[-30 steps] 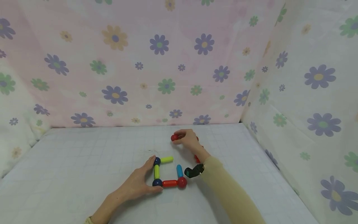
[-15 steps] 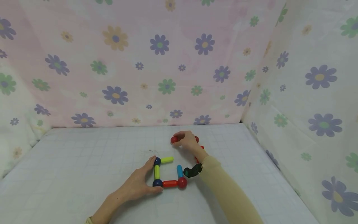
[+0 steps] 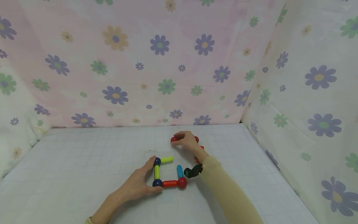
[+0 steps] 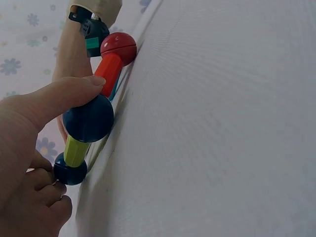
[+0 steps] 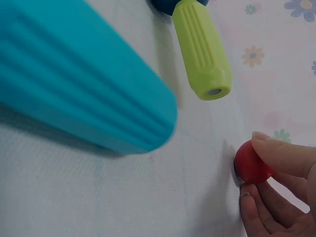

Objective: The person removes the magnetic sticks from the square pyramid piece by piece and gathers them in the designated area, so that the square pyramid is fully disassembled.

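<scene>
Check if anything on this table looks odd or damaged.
A small dark mark stands out against the white tabletop beyond the far blue ball; stain or hair, I can't tell. Nothing visible looks broken.

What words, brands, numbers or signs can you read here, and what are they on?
None. The balls and rods show no lettering; the backdrop shows only flowers.
The wrist device has a green patch but no readable text.
Faint marks on the table are too small to make out.

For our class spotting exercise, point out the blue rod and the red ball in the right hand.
Blue rod [image 3: 180, 171]: head view, middle of its side.
Red ball [image 5: 249, 165]: right wrist view, its uncovered face.
</scene>
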The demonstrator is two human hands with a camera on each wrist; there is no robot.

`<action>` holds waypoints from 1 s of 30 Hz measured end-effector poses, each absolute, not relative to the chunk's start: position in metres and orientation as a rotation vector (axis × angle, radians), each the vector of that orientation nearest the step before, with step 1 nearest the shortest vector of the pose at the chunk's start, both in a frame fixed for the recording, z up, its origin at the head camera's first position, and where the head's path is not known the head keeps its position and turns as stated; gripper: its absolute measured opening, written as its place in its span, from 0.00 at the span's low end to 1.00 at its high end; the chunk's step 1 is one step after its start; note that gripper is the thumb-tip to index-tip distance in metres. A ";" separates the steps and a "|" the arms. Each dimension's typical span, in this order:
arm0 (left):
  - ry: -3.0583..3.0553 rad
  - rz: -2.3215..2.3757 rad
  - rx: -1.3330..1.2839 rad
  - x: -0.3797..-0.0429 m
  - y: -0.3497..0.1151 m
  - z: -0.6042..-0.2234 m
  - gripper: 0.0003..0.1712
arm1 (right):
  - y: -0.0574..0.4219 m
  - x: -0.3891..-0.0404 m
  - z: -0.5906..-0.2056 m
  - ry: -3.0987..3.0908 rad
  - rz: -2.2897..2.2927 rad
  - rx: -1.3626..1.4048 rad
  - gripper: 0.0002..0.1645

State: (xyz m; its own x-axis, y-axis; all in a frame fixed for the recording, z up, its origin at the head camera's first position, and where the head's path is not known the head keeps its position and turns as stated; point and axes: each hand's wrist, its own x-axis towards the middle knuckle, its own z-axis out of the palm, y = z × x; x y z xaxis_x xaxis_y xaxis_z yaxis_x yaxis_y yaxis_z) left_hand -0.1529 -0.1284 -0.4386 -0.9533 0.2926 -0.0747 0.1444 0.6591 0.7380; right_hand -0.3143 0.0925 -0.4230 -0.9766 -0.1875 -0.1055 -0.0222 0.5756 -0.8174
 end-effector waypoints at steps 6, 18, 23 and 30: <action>2.685 1.174 0.360 -0.152 -0.128 -0.440 0.66 | 0.093 -0.312 -0.423 2.641 -1.354 -0.181 0.26; 2.672 1.186 0.362 -0.153 -0.128 -0.440 0.66 | 0.100 -0.291 -0.400 2.814 -1.381 -0.224 0.28; 2.673 1.183 0.349 -0.153 -0.127 -0.438 0.66 | 0.110 -0.269 -0.393 2.828 -1.429 -0.278 0.25; 2.685 1.179 0.344 -0.152 -0.128 -0.437 0.66 | 0.122 -0.239 -0.392 2.783 -1.458 -0.388 0.23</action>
